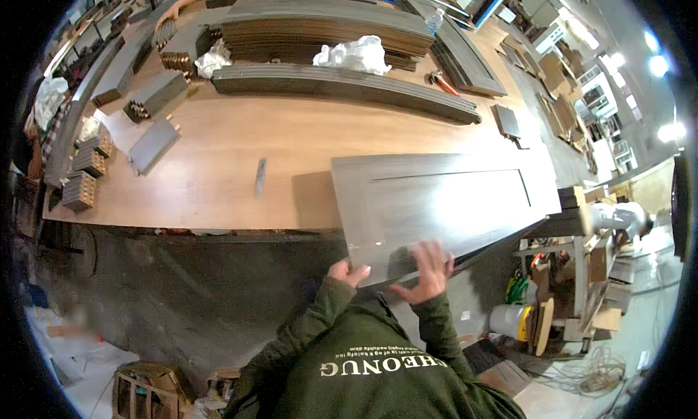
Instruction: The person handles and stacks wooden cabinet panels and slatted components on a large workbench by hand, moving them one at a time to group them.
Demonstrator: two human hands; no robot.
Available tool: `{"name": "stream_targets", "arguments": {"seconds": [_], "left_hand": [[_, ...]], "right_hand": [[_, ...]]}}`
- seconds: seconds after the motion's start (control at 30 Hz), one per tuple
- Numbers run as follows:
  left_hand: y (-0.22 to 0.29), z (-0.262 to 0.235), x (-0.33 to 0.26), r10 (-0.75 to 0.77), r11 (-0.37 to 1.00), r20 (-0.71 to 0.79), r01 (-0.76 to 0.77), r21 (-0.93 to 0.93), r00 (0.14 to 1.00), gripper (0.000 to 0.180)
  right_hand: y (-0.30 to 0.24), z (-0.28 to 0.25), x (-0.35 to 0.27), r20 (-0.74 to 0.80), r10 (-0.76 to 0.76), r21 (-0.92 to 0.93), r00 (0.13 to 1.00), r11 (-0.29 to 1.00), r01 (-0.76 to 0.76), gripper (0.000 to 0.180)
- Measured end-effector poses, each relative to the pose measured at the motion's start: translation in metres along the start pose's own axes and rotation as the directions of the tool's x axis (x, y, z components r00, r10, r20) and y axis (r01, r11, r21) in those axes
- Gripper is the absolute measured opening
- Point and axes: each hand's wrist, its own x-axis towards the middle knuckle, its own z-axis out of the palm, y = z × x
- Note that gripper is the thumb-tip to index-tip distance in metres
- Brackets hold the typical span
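Note:
A grey framed panel, like a cabinet door, lies tilted across the table's near right edge and overhangs toward me. My left hand grips its near left corner, the thumb against the edge and the other fingers partly hidden. Flat on the near part of its face rests my right hand, with the fingers stretched and the thumb apart. Bright glare covers the panel's middle. Left of it on the wooden table lies a small flat metal strip.
Long grey boards and a tall stack fill the far side, with white crumpled plastic between. A red-handled tool lies nearby. Grey bundles stand at left. A co-worker's hand touches the far left pieces.

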Motion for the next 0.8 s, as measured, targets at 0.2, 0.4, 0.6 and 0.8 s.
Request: {"name": "stream_targets", "arguments": {"seconds": [0.2, 0.4, 0.6, 0.8], "left_hand": [[0.086, 0.019, -0.042, 0.234, 0.970, 0.169, -0.242, 0.030, 0.957, 0.030], [0.145, -0.006, -0.063, 0.511, 0.851, 0.010, -0.507, 0.138, 0.860, 0.021], [0.120, -0.012, -0.060, 0.579, 0.812, 0.082, -0.582, 0.027, 0.811, 0.021], [0.083, -0.015, -0.059, 0.529, 0.847, -0.013, -0.527, 0.064, 0.848, 0.023]], "right_hand": [[-0.005, -0.036, 0.065, -0.139, -0.242, 0.172, 0.960, 0.949, 0.264, 0.044], [0.018, -0.141, 0.167, 0.169, -0.449, 0.086, 0.878, 0.894, 0.440, 0.039], [0.054, -0.160, 0.253, 0.322, -0.303, -0.085, 0.897, 0.934, 0.346, 0.034], [0.029, -0.100, 0.284, 0.551, -0.386, -0.100, 0.740, 0.850, 0.518, 0.037]]}}
